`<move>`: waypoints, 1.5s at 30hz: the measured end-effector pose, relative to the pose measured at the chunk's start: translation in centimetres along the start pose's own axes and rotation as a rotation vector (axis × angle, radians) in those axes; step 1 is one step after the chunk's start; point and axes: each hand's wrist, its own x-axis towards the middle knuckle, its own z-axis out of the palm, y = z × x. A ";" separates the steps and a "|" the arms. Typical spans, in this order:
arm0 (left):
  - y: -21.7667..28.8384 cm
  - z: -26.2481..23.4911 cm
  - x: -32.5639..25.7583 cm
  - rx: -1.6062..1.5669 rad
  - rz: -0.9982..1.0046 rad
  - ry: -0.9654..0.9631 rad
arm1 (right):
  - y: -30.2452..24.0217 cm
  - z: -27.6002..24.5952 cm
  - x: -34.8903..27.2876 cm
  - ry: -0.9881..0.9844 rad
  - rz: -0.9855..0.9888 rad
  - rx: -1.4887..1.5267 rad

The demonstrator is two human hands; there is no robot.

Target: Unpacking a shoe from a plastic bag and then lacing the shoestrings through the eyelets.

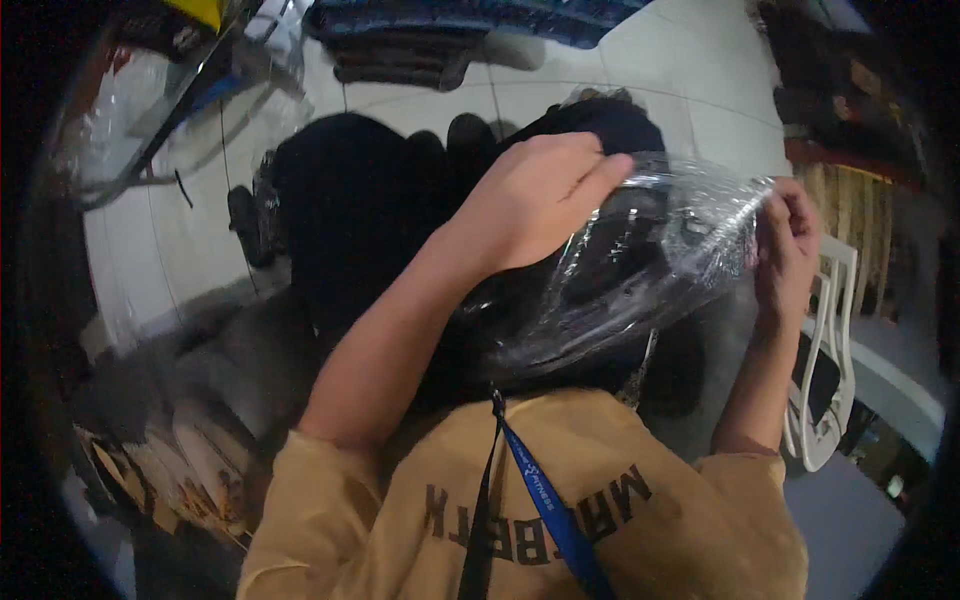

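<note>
A clear, shiny plastic bag (650, 275) stretches between my two hands above my lap. My left hand (555, 190) has its fingers closed on the bag's upper left edge. At the right, my right hand (788, 240) pinches the far right end of the same plastic. The bag slants down toward my waist, and my dark trousers (350, 210) show behind and through it. Whether anything lies inside the bag cannot be made out against the dark cloth.
Folded dark and blue cloth (480, 25) lies on the white tiled floor (700, 60) ahead. To the right stands a white plastic chair-like frame (830, 350). More clear plastic (110, 140) and a metal bar (185, 100) are at the left. A blue lanyard (545, 500) hangs from my neck.
</note>
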 end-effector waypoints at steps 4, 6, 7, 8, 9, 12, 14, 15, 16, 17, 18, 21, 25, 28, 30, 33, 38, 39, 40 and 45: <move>0.7 0.2 0.4 0.017 0.049 0.184 | 0.1 -1.4 0.9 -0.116 0.049 0.044; 1.5 0.0 0.6 -0.101 0.013 0.239 | 1.1 -1.9 1.1 0.020 0.014 0.207; 1.1 -0.3 0.6 -0.180 0.045 0.188 | 1.8 -2.0 1.0 0.021 0.005 0.221; 1.1 -0.1 0.5 -0.164 0.045 0.192 | 2.5 -2.2 0.5 0.036 0.014 0.140; 1.2 0.0 -0.1 -0.191 0.123 0.218 | 3.5 -1.6 0.2 0.031 0.025 0.075; 0.0 0.7 -0.5 -0.096 0.262 0.131 | 4.0 -0.4 -1.4 -0.164 -0.067 0.250; 0.5 2.3 0.4 -0.135 0.268 0.165 | 2.6 1.4 -4.0 -0.136 0.065 0.330; 0.9 3.0 1.0 -0.160 0.263 0.174 | 1.9 2.0 -4.4 0.050 0.258 0.296; 1.2 3.5 1.3 -0.186 0.260 0.184 | 1.3 2.9 -5.6 -0.048 -0.131 0.092; 1.1 3.6 0.5 -0.115 0.229 0.224 | 1.2 5.0 -6.7 -0.135 -0.521 -0.069; 1.4 4.0 0.5 -0.075 0.230 0.258 | 1.6 5.5 -7.0 -0.163 -0.536 -0.036; 2.9 4.6 1.2 0.048 0.327 0.315 | 4.1 4.5 -7.3 -0.025 -0.473 -0.290; 4.6 7.3 3.6 -0.064 0.450 0.368 | 11.8 -3.5 -3.8 0.196 -0.117 -0.104; 5.8 7.0 3.6 -0.197 0.390 0.404 | 9.7 -6.0 -2.8 0.404 -0.357 -0.095; 6.0 5.1 2.7 -0.128 0.439 0.362 | 8.7 -6.0 -2.0 0.273 -0.394 -0.018; 5.8 1.5 3.1 -0.022 0.421 0.085 | 8.9 -3.7 -0.8 0.246 -0.505 -0.065; 5.1 1.4 4.1 -0.009 0.329 0.120 | 6.1 -1.1 3.9 0.123 -0.690 -0.144; 5.1 1.1 4.7 0.012 0.382 0.249 | 7.2 -2.0 5.3 0.163 -0.579 -0.228; 5.2 0.3 4.9 0.035 0.430 0.381 | 6.3 -0.5 6.0 0.159 -0.585 -0.222; 4.4 -3.7 9.8 0.169 0.533 0.606 | 12.5 2.1 11.2 -0.066 -0.209 0.408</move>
